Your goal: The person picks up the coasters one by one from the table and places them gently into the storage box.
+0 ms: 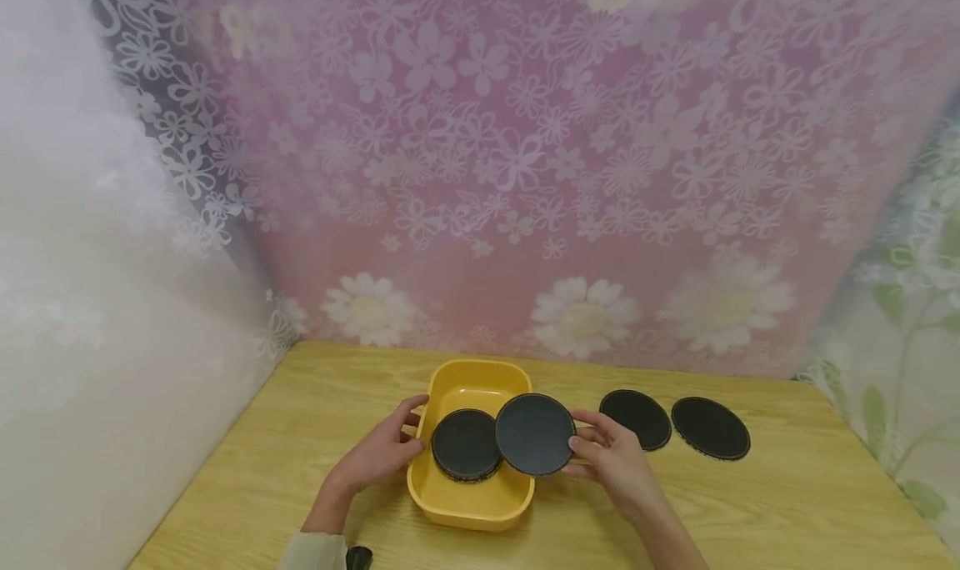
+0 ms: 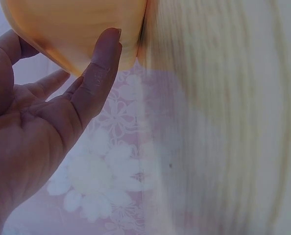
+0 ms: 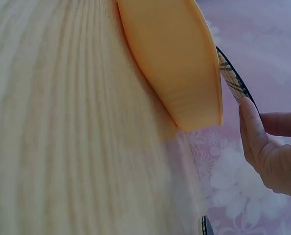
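In the head view, my right hand (image 1: 611,462) pinches a round black coaster (image 1: 535,434) with a stitched edge by its right side. This coaster is over the right rim of a yellow plastic tub (image 1: 472,520). The right wrist view shows its plaid underside (image 3: 231,81). Inside the tub lies another black coaster (image 1: 463,445), partly overlapped from view by the held one; whether more lie under it I cannot tell. Against the tub's left outer wall rest the extended fingertips of my left hand (image 1: 378,445), with the thumb on the wall (image 2: 72,29) in the left wrist view.
Two more black coasters, one partly behind my right hand (image 1: 636,420) and one farther right (image 1: 711,428), lie on the wood-grain table (image 1: 795,503). A small dark object (image 1: 359,557) is by the left sleeve. Flower-patterned walls (image 1: 480,178) close off the back and sides.
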`<state>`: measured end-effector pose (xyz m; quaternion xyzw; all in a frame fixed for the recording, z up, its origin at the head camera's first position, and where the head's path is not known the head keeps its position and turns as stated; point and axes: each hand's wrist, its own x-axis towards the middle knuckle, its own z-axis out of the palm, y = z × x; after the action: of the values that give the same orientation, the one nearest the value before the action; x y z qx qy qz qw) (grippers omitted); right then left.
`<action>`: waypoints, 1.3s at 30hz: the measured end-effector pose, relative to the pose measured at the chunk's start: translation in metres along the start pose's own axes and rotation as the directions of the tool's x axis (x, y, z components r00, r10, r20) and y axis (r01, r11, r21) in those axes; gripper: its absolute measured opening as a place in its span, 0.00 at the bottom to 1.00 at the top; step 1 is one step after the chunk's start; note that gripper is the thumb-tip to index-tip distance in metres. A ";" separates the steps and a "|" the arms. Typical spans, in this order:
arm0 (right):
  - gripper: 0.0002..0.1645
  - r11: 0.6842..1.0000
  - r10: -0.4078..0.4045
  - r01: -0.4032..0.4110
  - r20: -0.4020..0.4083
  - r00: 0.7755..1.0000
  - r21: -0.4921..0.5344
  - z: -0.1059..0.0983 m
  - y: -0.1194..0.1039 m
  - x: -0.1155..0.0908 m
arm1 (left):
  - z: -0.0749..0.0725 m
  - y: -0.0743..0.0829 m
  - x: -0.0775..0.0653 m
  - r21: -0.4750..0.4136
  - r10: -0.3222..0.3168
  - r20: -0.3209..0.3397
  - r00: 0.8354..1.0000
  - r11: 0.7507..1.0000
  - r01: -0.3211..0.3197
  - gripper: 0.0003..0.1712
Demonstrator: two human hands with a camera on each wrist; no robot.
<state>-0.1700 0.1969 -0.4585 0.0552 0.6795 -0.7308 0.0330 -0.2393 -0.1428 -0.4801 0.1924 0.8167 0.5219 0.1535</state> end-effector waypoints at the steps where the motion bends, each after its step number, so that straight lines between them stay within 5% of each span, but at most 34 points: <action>1: 0.30 1.000 -0.003 0.003 0.005 1.000 -0.010 0.003 -0.002 0.002 | 0.000 0.000 0.000 0.000 0.005 0.001 1.000 1.000 -0.005 0.39; 18: 0.20 0.990 -0.032 0.039 0.050 0.998 -0.138 0.056 -0.017 0.042 | -0.005 0.001 -0.003 0.014 -0.004 -0.001 1.000 1.000 0.004 0.39; 23: 0.27 0.979 -0.049 0.057 0.046 0.998 -0.194 0.064 -0.021 0.048 | -0.002 0.002 0.000 0.007 0.005 0.000 1.000 1.000 -0.005 0.39; 39: 0.26 0.902 -0.046 0.101 0.139 0.989 -0.420 0.090 -0.012 0.069 | -0.002 0.000 0.002 0.024 0.006 0.003 1.000 1.000 -0.006 0.39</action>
<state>-0.2428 0.1097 -0.4488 -0.0253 0.8207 -0.5677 0.0595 -0.2417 -0.1431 -0.4792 0.1973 0.8220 0.5124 0.1508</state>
